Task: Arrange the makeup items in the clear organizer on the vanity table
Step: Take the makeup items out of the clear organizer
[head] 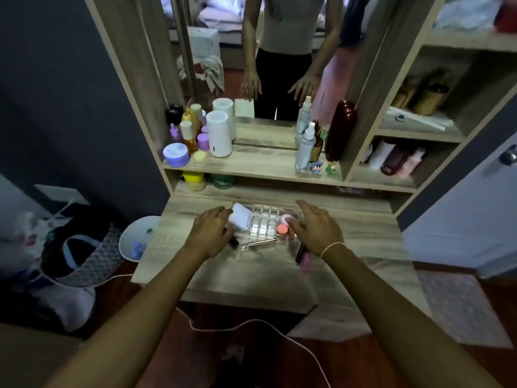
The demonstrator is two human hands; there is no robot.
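A clear organizer (264, 223) with several slots sits on the wooden vanity table (268, 273). A white boxy item (241, 217) leans at its left end, touching the fingertips of my left hand (211, 233), whose fingers are spread. My right hand (316, 228) hovers open at the organizer's right end, over a pink round item (286, 219) and a coral-lidded jar (282, 229). A clear-and-gold tube (258, 244) lies in front of the organizer. A small black item (233, 242) sits by my left hand. Black and pink tubes (302, 256) lie under my right wrist.
The shelf above holds purple jars (175, 154), a white cylinder (219, 134), spray bottles (305, 148) and a dark red case (340, 130) before a mirror. A white bin (137, 238) and bags stand on the floor at left. A white cable (251, 322) runs below the table.
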